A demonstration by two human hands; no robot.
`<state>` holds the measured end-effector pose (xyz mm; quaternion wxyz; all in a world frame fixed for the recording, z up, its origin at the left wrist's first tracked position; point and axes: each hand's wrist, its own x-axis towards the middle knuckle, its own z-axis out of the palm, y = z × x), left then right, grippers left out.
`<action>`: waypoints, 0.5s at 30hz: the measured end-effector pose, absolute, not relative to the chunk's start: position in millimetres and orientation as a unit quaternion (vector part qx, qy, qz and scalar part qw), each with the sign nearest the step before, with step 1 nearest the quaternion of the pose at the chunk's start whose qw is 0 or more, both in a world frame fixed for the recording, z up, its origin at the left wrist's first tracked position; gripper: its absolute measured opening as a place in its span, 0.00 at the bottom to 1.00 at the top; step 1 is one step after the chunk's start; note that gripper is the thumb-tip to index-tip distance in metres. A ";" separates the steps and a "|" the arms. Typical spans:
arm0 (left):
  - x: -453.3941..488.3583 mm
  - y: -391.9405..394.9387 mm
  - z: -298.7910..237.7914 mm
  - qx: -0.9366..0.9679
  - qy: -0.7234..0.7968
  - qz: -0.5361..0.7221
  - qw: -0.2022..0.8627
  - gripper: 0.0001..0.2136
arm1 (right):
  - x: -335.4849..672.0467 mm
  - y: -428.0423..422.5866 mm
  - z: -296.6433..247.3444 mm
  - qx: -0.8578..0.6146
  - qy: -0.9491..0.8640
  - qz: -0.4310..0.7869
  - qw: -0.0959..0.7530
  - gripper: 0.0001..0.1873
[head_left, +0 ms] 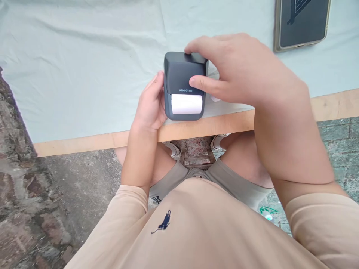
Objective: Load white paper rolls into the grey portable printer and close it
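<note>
A dark grey label printer (185,74) with "NIIMBOT" lettering is near the table's front edge. Its lower front has an opening where a white label roll (186,104) shows. My left hand (151,101) wraps the printer's left side, with the thumb along that edge and the other fingers mostly hidden behind it. From the right, my right hand (224,67) reaches over the printer: the index finger presses on the top edge and the thumb rests on the front cover above the lettering. A small white thing (215,99), mostly covered by my right hand, lies beside the printer.
A pale cloth (84,74) with creases covers the wooden table (196,127), leaving its front edge bare. At the back right lies a dark phone (303,26) in a clear case. A rough stone wall (25,194) borders the left, and my legs are below the table edge.
</note>
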<state>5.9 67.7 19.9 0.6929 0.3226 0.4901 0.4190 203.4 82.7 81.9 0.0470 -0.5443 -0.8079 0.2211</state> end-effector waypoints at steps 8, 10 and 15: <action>3.6 73.3 15.0 0.366 0.435 0.450 0.689 0.17 | 235.4 67.9 76.8 -0.519 -0.780 0.228 0.266 0.19; 8.2 77.4 18.2 0.362 0.421 0.454 0.697 0.17 | 244.7 64.3 67.5 -0.500 -0.763 0.229 0.338 0.17; 27.7 109.6 24.1 0.421 0.320 0.461 0.713 0.16 | 250.9 83.8 58.2 -0.487 -0.719 0.209 0.451 0.19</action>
